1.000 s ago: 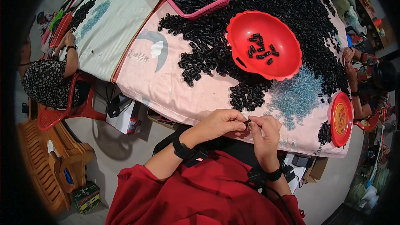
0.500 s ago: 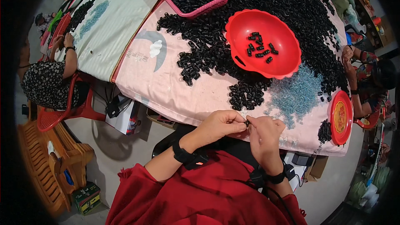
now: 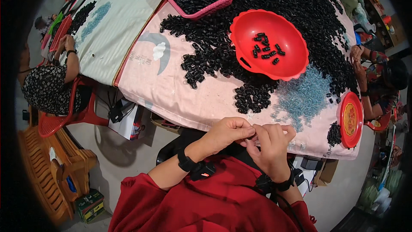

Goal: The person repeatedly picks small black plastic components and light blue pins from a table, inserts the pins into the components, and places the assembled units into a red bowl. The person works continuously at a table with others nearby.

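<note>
My left hand (image 3: 227, 135) and my right hand (image 3: 272, 148) meet at the table's near edge. The left thumb and forefinger are pinched on a small black plastic part, mostly hidden by the fingertips. Against the same spot, the right fingertips are closed too; what they grip is covered. Just beyond lies a small group of short black plastic parts (image 3: 252, 99). To its right spreads a pile of small clear-bluish pieces (image 3: 305, 99). A red scalloped bowl (image 3: 286, 28) holds several joined-looking black parts (image 3: 266, 55) and rests on the larger black heap (image 3: 292, 0).
A pink basket (image 3: 198, 16) full of black parts stands at the back. At right, a red oval tray (image 3: 351, 120) lies beside a small black pile (image 3: 334, 134). One person (image 3: 53, 81) sits at left; another (image 3: 380, 77) works at right. A wooden bench (image 3: 51, 167) stands lower left.
My right hand has turned, its fingers now bent over the left fingertips. Both hands have dropped slightly toward me, and the black part is less visible between them.
</note>
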The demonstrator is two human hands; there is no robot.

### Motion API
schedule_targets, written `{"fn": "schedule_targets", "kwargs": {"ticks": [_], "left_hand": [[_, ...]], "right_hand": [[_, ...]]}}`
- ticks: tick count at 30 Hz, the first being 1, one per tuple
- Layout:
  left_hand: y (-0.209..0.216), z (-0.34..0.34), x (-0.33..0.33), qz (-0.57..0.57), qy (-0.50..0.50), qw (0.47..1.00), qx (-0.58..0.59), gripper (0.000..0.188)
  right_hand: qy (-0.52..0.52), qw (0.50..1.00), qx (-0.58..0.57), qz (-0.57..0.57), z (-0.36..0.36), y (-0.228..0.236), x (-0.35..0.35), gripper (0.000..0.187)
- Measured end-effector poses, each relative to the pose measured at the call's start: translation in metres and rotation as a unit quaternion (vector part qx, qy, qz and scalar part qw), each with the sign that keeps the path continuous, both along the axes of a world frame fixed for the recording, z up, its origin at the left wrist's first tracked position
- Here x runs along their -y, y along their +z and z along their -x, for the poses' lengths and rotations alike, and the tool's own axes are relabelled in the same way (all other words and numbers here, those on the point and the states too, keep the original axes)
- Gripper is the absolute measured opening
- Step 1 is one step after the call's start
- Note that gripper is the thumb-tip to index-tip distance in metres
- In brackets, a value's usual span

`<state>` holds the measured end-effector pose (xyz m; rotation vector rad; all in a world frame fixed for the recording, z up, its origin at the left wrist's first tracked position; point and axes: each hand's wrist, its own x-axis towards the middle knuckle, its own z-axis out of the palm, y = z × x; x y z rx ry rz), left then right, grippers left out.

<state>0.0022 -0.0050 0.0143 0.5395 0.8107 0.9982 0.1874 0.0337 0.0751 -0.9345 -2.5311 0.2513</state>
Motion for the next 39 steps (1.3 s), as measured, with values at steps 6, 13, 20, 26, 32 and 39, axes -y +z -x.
{"fn": "schedule_targets", "kwargs": {"ticks": [6, 13, 20, 26, 32, 39], "left_hand": [[0.005, 0.003, 0.000, -0.015, -0.017, 0.999, -0.024, 0.022], [0.017, 0.004, 0.005, 0.035, -0.042, 0.998, 0.003, 0.024], [0.002, 0.002, 0.009, 0.032, -0.058, 0.998, 0.022, 0.025], [-0.001, -0.004, 0.011, 0.042, -0.054, 0.998, 0.007, 0.023], [-0.002, -0.011, 0.013, 0.055, 0.008, 0.998, 0.023, 0.028], [0.011, -0.004, 0.010, 0.051, 0.021, 0.998, 0.008, 0.035]], "right_hand": [[-0.005, 1.000, 0.007, -0.016, 0.000, 0.000, 0.001, 0.038], [-0.007, 0.999, 0.002, -0.040, -0.001, -0.003, 0.001, 0.030], [0.008, 0.999, -0.021, -0.029, -0.004, -0.008, 0.006, 0.024], [0.029, 0.999, -0.016, -0.017, -0.011, -0.011, 0.012, 0.029], [0.007, 0.994, -0.050, 0.102, -0.024, -0.010, -0.007, 0.041], [-0.161, 0.986, -0.014, -0.040, -0.067, -0.053, -0.043, 0.015]]}}
